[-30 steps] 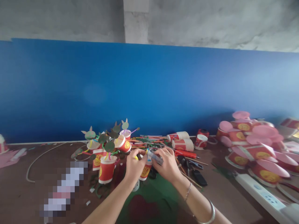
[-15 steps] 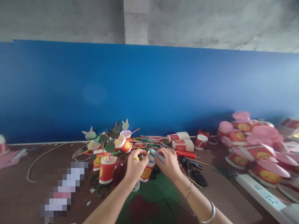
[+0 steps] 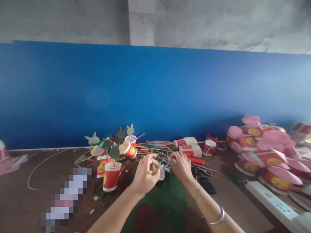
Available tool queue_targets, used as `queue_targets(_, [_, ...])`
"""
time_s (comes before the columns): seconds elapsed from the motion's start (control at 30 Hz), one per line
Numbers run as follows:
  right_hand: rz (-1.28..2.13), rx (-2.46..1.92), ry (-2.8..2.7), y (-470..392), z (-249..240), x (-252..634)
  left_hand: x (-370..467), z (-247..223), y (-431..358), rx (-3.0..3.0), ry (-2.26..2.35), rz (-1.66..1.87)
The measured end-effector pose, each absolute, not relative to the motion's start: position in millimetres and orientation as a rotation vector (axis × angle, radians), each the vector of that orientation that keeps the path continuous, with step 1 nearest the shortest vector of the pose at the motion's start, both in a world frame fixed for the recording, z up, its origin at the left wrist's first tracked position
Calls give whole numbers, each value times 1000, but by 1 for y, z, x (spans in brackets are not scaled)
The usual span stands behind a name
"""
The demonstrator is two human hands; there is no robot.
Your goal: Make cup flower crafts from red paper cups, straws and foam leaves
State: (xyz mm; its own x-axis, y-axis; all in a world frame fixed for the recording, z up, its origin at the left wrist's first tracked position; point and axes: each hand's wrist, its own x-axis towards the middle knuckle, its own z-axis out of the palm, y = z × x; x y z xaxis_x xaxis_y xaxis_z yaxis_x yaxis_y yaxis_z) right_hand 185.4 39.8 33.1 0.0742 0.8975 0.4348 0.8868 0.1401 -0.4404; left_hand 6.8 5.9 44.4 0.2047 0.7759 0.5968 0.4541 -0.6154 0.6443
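Observation:
My left hand (image 3: 146, 174) pinches a yellow straw (image 3: 157, 169) with a blue tip, held slantwise over a paper cup (image 3: 159, 173) whose pale inside faces me. Just right of that cup is my right hand (image 3: 181, 166), its fingers bent over small white pieces; whether it grips anything is hidden. To the left, a red paper cup (image 3: 111, 178) stands upright with straws and dark green paper discs (image 3: 115, 152) rising from it. More red cups with straws and eared paper heads (image 3: 94, 140) are grouped behind it.
Stacked cups (image 3: 190, 150), loose straws (image 3: 155, 145) and a red-handled tool (image 3: 196, 160) lie behind my hands. At right are cups with pink discs (image 3: 275, 137) and a white power strip (image 3: 270, 200). A blue panel (image 3: 155, 97) stands behind the table.
My hands have moved apart. The white tube-like object no longer shows in my right hand, and the straw is now slanted. The cup between my hands has tipped so its opening faces me.

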Motion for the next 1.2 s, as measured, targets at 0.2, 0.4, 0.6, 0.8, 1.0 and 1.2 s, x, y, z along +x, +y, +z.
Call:
queue_targets(0.2, [408,-1160,-1768,13,62,157,10,39,4,2471,1293,1373])
queue_targets(0.4, [523,-1252,-1802,-4,65,140,12,37,2,2582,1373,1271])
queue_targets(0.6, [810,-1271,-1677,-1,61,138,12,36,1,2637,1363,1162])
queue_targets(0.8, [726,-1305,-1734,6,77,162,8,38,7,2323,1388,1336])
queue_targets(1.0, [894,-1075,-1700,17,86,187,5,44,19,1692,1236,1321])
queue_targets(1.2, [962,-1134,-1627,23,77,190,3,49,20,1158,986,1127])
